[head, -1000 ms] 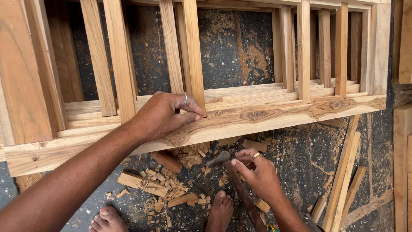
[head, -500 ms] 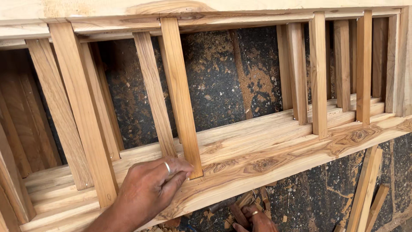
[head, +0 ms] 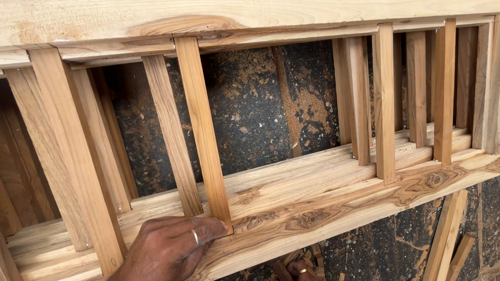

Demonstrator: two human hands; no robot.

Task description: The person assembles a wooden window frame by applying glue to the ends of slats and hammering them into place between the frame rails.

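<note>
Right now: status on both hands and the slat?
Left hand flat on the frame rail, fingertips at the foot of an upright slat. Right hand mostly hidden below the rail; grip unclear. Nothing blocking the slat.

The floor [head: 260,109] is showing dark and speckled beyond my fingers [head: 203,231], through the gaps in the wooden frame [head: 323,203] that is standing on it. Patches of pale sawdust [head: 307,106] are lying on it up and to the right of my fingers. Below the frame, well to the right of my fingers, two loose wooden strips [head: 445,237] are lying on the floor, and a few wood chips [head: 312,255] are sitting just below and right of them.
</note>
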